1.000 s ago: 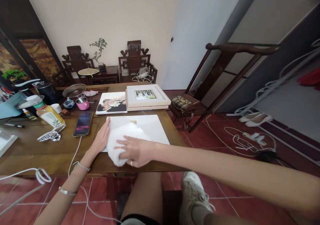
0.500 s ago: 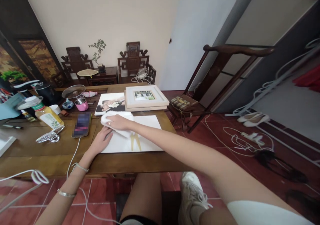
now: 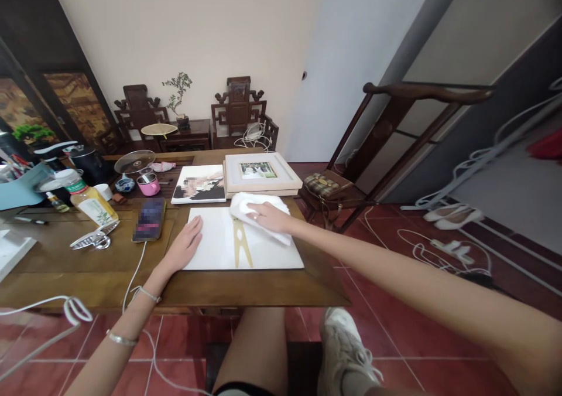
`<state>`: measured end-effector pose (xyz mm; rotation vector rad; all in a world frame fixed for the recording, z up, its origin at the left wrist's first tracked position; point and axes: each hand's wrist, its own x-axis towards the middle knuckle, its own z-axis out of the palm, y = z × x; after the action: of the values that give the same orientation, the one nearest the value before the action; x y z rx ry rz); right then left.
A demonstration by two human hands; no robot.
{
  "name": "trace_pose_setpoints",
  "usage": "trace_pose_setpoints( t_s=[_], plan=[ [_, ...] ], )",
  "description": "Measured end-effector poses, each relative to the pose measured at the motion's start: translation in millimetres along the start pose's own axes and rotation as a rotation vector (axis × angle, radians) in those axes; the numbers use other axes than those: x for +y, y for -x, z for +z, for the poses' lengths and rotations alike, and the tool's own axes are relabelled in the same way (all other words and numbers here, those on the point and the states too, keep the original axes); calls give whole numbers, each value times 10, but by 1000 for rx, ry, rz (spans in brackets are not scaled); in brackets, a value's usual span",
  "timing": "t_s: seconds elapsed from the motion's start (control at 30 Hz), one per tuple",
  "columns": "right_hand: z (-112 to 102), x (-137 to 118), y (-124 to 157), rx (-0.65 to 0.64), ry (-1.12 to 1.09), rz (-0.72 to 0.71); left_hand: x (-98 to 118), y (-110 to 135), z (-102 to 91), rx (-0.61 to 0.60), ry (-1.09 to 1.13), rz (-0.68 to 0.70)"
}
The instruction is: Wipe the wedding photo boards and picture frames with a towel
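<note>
A white board [image 3: 267, 254] with a gold stand piece [image 3: 241, 245] lies flat on the wooden table [image 3: 100, 267] in front of me. My left hand [image 3: 185, 246] rests flat and open on the board's left edge. My right hand [image 3: 268, 215] presses a white cloth [image 3: 250, 207] against the board's far right corner, fingers curled over it.
Behind the board sit a framed photo stack [image 3: 260, 174] and a loose photo print [image 3: 199, 183]. A phone [image 3: 150, 219] with a cable, a hair clip [image 3: 93, 237], a drink bottle [image 3: 91, 203] and a pink cup [image 3: 148, 183] lie left. A wooden chair [image 3: 373, 150] stands right.
My right hand swept the cloth from the board's near side to its far left, then across to the far right corner. My left hand stayed on the left edge.
</note>
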<state>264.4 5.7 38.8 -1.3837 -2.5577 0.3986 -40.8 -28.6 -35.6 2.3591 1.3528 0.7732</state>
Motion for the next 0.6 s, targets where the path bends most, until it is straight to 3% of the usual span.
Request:
trace_pose_setpoints(
  t_s=[0.1,0.2,0.27,0.43,0.5,0.6],
  plan=[
    [-26,202,241,17,47,51,-17,-3,11,-10,-28,7],
    [13,212,464,17,80,54,-15,-7,16,-7,-29,8],
    [91,129,640,5,105,-44,-11,-9,17,-2,-25,9],
    [294,-79,1084,-11,123,-485,-13,-16,14,-13,-47,13],
    [306,-74,1137,-29,105,-554,-19,-16,11,-35,-75,27],
    [258,23,984,-37,78,-510,-25,-14,3,-56,-119,44]
  ],
)
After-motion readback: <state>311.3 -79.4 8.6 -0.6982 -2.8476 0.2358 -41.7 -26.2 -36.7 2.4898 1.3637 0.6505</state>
